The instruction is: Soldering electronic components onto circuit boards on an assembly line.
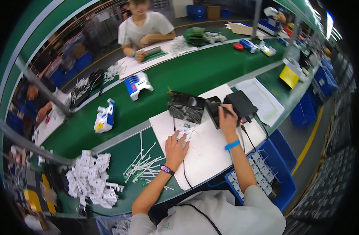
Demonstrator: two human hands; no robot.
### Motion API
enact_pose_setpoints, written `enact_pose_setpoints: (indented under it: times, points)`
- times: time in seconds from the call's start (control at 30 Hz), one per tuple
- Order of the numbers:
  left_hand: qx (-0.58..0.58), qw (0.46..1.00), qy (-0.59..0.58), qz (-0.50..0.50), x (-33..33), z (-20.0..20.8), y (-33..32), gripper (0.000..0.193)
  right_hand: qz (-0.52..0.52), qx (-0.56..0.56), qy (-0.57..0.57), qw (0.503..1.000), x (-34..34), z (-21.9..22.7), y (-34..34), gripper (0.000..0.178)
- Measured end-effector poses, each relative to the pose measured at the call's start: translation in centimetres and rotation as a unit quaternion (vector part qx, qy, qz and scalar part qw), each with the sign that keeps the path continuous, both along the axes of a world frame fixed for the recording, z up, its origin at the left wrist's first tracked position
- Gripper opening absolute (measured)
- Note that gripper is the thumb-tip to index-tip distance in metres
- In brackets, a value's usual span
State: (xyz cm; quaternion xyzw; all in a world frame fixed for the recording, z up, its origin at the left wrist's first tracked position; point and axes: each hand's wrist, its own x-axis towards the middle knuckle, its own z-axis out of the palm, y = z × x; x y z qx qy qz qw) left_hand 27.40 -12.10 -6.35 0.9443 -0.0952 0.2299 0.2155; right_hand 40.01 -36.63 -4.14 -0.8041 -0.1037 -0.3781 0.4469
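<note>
My left hand [176, 149] rests on the white work mat [205, 156], its fingers curled over a small white plastic part [186, 132] and pressing it to the mat. Farther right, my right hand [228, 122] is closed around a dark, pen-like handle, seemingly a soldering iron [227, 112]. Its tip is hidden at the black iron stand [213, 111]. Just right of that hand sits a black box [241, 105] with a small red light and cables. A black fan [186, 107] with a round grille stands beyond the white part.
At left lie a heap of white plastic parts [89, 178] and loose white wires with green boards [144, 166]. A blue bin [283, 182] with white parts stands below right. Blue-and-white housings [138, 85] sit on the green conveyor [163, 84]; a co-worker [146, 31] sits across it.
</note>
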Motion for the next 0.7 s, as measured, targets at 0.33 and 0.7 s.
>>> enact_pose_setpoints:
  times: [0.33, 0.7]
  points:
    - [-0.018, 1.000, 0.015, -0.005, 0.1, 0.2, 0.2, 0.035, 0.022, 0.165, 0.076, 0.983, 1.3, -0.3, 1.7, 0.020]
    - [-0.019, 0.998, 0.062, -0.013, -0.5, 0.0, -0.7, 0.037, -0.015, 0.131, 0.054, 0.990, -2.0, -0.7, 1.7, 0.045]
